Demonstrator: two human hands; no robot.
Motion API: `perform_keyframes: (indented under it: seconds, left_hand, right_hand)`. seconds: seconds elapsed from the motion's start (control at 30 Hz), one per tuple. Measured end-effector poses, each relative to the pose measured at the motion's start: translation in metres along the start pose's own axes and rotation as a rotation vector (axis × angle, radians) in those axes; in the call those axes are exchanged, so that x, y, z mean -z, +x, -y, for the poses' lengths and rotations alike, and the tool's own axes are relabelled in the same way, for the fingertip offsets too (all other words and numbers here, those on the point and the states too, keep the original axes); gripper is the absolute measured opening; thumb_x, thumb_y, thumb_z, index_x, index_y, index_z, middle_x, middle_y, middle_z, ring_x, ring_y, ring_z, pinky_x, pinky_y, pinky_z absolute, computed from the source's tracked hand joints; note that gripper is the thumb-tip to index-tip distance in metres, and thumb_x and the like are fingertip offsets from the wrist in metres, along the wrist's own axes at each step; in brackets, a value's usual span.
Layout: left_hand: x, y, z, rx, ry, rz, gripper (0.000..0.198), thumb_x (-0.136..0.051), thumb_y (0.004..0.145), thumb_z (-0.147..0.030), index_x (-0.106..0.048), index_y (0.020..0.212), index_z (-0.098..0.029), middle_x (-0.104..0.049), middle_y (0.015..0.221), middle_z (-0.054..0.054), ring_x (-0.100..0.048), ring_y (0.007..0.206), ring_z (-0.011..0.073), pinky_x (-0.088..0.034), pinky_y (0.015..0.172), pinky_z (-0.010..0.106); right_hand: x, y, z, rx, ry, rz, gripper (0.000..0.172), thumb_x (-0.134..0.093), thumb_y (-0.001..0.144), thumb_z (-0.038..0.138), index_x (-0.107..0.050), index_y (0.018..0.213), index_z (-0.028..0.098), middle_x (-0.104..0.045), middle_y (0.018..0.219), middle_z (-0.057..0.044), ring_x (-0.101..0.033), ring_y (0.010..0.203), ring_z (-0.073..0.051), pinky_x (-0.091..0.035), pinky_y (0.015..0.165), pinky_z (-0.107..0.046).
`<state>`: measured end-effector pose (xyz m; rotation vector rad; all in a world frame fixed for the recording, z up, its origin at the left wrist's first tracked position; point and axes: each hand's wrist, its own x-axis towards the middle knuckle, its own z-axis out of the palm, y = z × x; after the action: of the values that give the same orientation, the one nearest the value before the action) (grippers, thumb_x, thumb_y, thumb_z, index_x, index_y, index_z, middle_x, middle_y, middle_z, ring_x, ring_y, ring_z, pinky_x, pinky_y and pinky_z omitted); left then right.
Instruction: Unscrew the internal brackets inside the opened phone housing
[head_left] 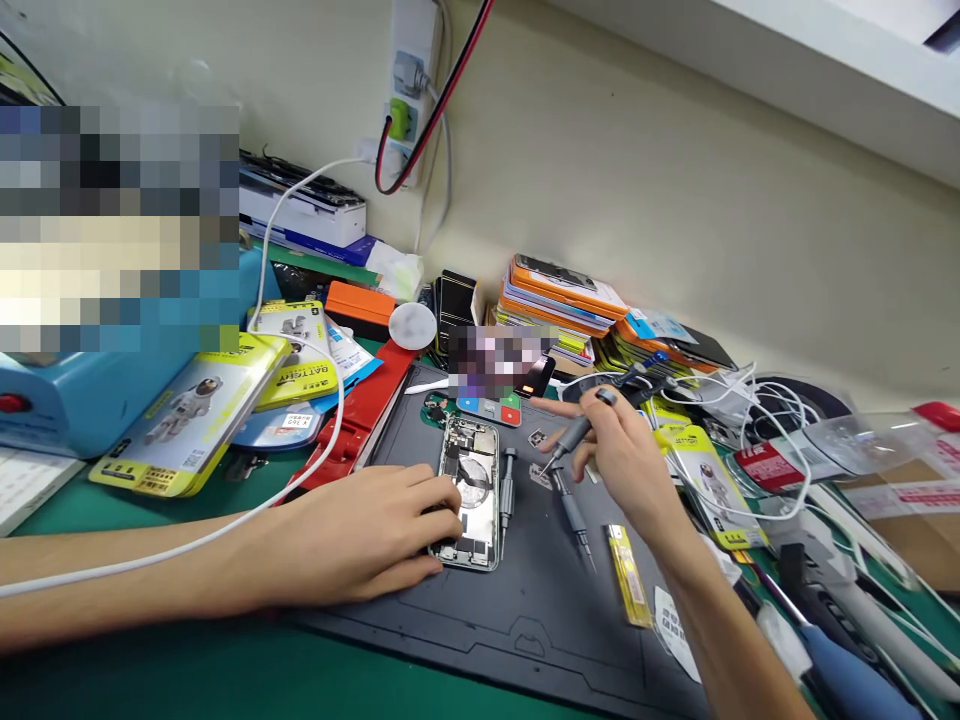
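An opened smartphone (480, 500) with its inner parts bare lies on the dark work mat (465, 615). My left hand (382, 530) grips its left edge, fingers curled over the rim and thumb at the lower corner. In my right hand (622, 455) is a grey precision screwdriver (576, 437), its tip pointing down at a small metal plate (538, 476) on the mat; whether they touch I cannot tell. A second screwdriver (508, 490) lies beside the phone's right edge. Under my right hand lies another screwdriver (573, 510).
A yellow strip-shaped packet (628, 577) lies on the mat's right. Yellow battery packages (191, 415) and a blue machine (142, 390) stand at left. Stacked boxes (559, 295) line the wall. Cables and a plastic bottle (847, 445) crowd the right. A white cable (341, 400) crosses above my left forearm.
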<state>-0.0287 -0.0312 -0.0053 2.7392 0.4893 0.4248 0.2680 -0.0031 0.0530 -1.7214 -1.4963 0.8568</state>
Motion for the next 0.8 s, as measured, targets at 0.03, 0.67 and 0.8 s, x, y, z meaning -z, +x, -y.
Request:
perform_keyframes:
  seconds: [0.03, 0.67, 0.8]
  left_hand:
    - [0.0, 0.0, 0.0, -0.002, 0.003, -0.001, 0.018, -0.07, 0.106, -0.021, -0.065, 0.124, -0.02, -0.072, 0.129, 0.008, -0.07, 0.104, 0.0267, -0.053, 0.086, 0.039]
    - [-0.001, -0.001, -0.001, -0.007, -0.002, -0.035, 0.019, -0.072, 0.105, -0.021, -0.065, 0.123, -0.021, -0.073, 0.125, 0.007, -0.069, 0.102, 0.026, -0.052, 0.084, 0.038]
    - [0.002, 0.001, -0.002, 0.016, -0.002, -0.012, 0.019, -0.071, 0.106, -0.022, -0.065, 0.124, -0.02, -0.073, 0.126, 0.006, -0.069, 0.103, 0.0261, -0.052, 0.084, 0.039]
  right_hand:
    - [-0.001, 0.009, -0.002, -0.011, 0.021, -0.009, 0.035, -0.045, 0.113, 0.055, -0.055, 0.109, 0.022, -0.077, 0.107, -0.006, -0.066, 0.061, -0.013, -0.05, 0.05, -0.026]
    - [0.004, 0.033, -0.008, 0.062, 0.266, -0.066, 0.037, -0.063, 0.11, 0.053, -0.069, 0.122, 0.018, -0.074, 0.109, -0.005, -0.069, 0.075, -0.012, -0.06, 0.063, -0.026]
    - [0.005, 0.002, -0.013, 0.096, 0.273, -0.081, 0.037, -0.06, 0.106, 0.056, -0.055, 0.092, 0.022, -0.078, 0.107, -0.006, -0.062, 0.054, -0.009, -0.041, 0.039, -0.021]
